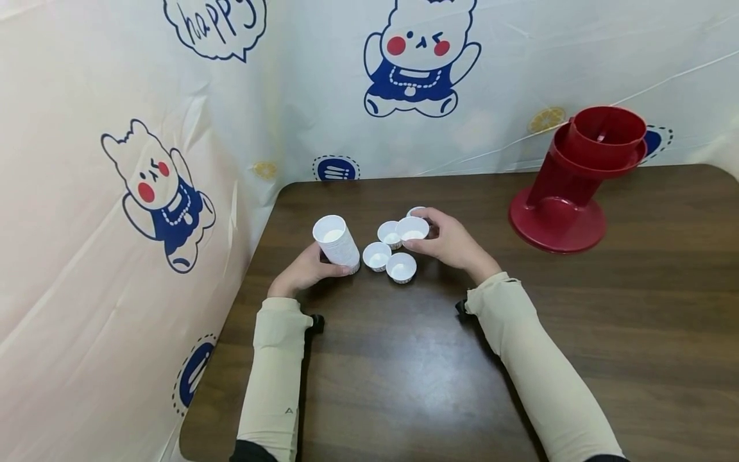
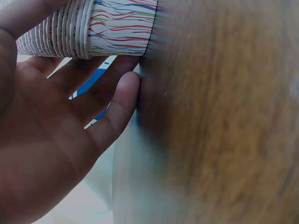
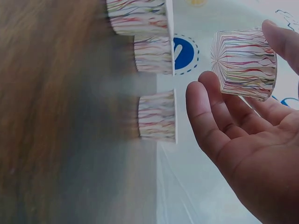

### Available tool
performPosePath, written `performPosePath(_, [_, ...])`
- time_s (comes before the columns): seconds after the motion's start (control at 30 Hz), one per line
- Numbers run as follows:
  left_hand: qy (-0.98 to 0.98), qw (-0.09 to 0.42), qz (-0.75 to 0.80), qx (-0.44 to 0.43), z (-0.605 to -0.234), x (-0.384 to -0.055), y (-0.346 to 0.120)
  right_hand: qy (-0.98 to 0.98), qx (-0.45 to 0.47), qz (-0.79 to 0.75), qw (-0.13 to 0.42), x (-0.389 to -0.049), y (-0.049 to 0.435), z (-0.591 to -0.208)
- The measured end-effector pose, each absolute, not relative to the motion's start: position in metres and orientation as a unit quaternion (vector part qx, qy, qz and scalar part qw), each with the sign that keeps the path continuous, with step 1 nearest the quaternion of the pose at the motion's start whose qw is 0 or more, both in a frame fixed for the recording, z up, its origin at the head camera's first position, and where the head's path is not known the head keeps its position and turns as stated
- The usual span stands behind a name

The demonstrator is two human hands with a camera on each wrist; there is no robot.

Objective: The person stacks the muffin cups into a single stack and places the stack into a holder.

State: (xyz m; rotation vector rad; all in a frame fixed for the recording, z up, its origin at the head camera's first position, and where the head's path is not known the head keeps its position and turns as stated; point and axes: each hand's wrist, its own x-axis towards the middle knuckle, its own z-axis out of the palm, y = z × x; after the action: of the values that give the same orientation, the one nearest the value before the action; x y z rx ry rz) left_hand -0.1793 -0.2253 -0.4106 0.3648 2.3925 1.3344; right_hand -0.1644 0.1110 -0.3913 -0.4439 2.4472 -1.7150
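Note:
My left hand (image 1: 301, 272) holds a tall stack of white paper baking cups (image 1: 336, 239), thumb on one side and fingers on the other. In the left wrist view, coloured wavy lines run over the stack's lowest cup (image 2: 122, 28), whose base is at the tabletop. Between the thumb and fingers of my right hand (image 1: 456, 245) is a single baking cup (image 1: 412, 229), raised off the table; the right wrist view shows its striped side (image 3: 247, 63). Nearby on the table are several more baking cups, including one at the front (image 1: 401, 268) and one left of it (image 1: 377, 256).
A dark red plastic stand with a round cup-like top (image 1: 606, 135) is at the back right of the brown wooden table (image 1: 404, 385). Behind and to the left hangs a pale cloth (image 1: 306, 77) printed with cartoon figures.

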Motion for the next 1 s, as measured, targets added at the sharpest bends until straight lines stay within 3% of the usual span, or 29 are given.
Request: performPosePath(1.0, [0.842, 0.179, 0.482, 0.163, -0.415, -0.183, -0.226, 0.789, -0.187, -0.582, 0.061, -0.169, 0.063, -0.354])
